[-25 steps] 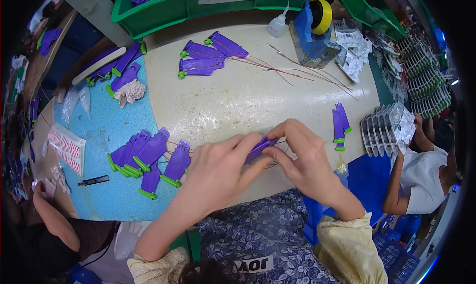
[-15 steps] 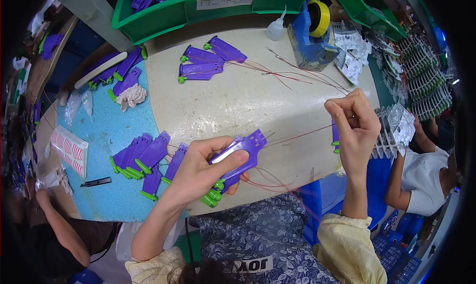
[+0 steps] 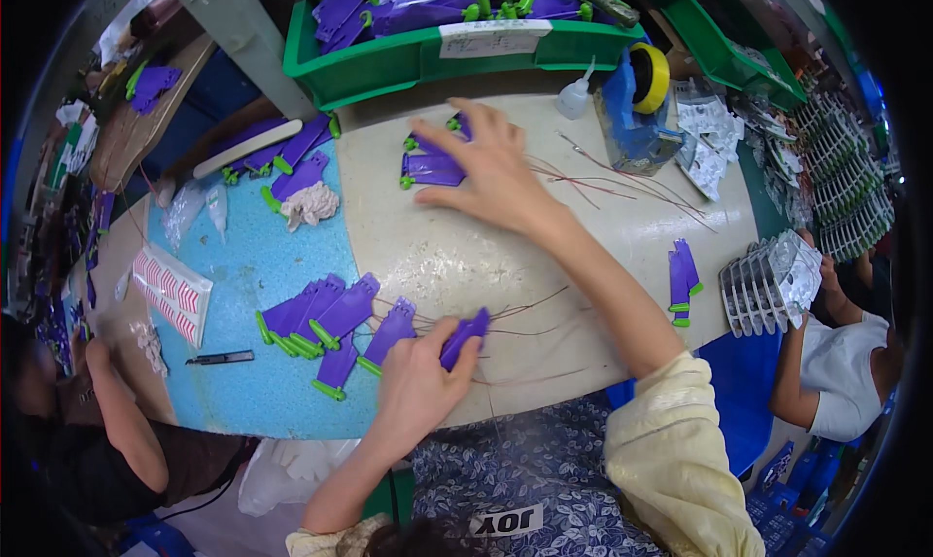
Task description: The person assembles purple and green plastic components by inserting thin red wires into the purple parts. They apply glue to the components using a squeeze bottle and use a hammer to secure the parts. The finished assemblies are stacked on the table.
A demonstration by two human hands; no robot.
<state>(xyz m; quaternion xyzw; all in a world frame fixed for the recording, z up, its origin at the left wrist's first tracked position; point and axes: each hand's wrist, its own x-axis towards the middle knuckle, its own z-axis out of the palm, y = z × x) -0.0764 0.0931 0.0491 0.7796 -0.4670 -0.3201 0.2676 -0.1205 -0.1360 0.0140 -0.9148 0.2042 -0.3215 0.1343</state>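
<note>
My left hand (image 3: 416, 384) is closed round a purple plastic piece (image 3: 470, 335) near the table's front edge; most of it is hidden by my fingers. Thin reddish wires (image 3: 533, 333) lie just right of it. Farther off, my right hand (image 3: 498, 180) is spread over a small group of purple pieces (image 3: 433, 170) with green ends, covering part of them. Whether its fingertips touch them I cannot tell. Close to my left hand, several purple pieces with green ends (image 3: 342, 312) overlap in a fan on the blue mat (image 3: 233, 309).
A green bin (image 3: 389, 73) heaped with purple pieces stands at the back. Beside it are a small squeeze bottle (image 3: 575, 95) and a blue tape dispenser (image 3: 622, 120). Loose wires (image 3: 603, 173) trail across the table. Silvery parts (image 3: 773, 280) stand at right; a black cutter (image 3: 220, 358) lies left. Co-workers sit either side.
My right hand has let go of the wire and swung far and left over the back purple pieces. My left hand, still gripping its purple piece, has tilted it. The view has shifted.
</note>
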